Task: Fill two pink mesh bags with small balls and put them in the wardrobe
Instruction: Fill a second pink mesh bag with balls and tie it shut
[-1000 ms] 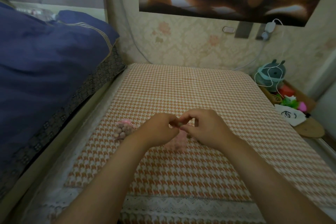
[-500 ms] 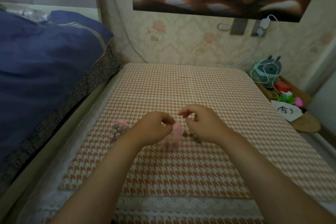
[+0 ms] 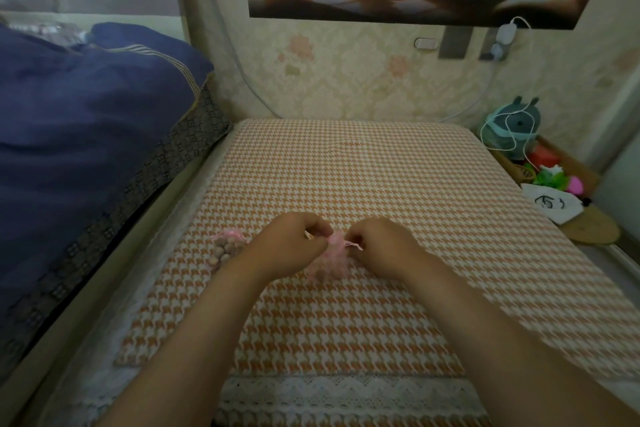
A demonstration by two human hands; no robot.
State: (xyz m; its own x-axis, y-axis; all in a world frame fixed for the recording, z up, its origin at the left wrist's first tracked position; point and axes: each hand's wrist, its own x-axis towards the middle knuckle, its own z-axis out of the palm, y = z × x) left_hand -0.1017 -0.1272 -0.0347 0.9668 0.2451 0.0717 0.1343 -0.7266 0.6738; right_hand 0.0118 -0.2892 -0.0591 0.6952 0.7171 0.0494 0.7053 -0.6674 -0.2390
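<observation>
Closing one pink mesh bag (image 3: 329, 262), which lies on the checked mat (image 3: 346, 177) between the hands. Left hand (image 3: 291, 246) and right hand (image 3: 381, 248) each pinch its drawstring (image 3: 354, 245). Advice: pull evenly outward, mouth upward, so nothing spills. The other bag (image 3: 231, 237), full of balls (image 3: 223, 253), lies just left.

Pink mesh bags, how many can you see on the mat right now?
2. The filled bag lies on the checked mat beside the left hand. The second bag sits between it and the right hand; both pinch its drawstrings. The hands may hide more.
</observation>
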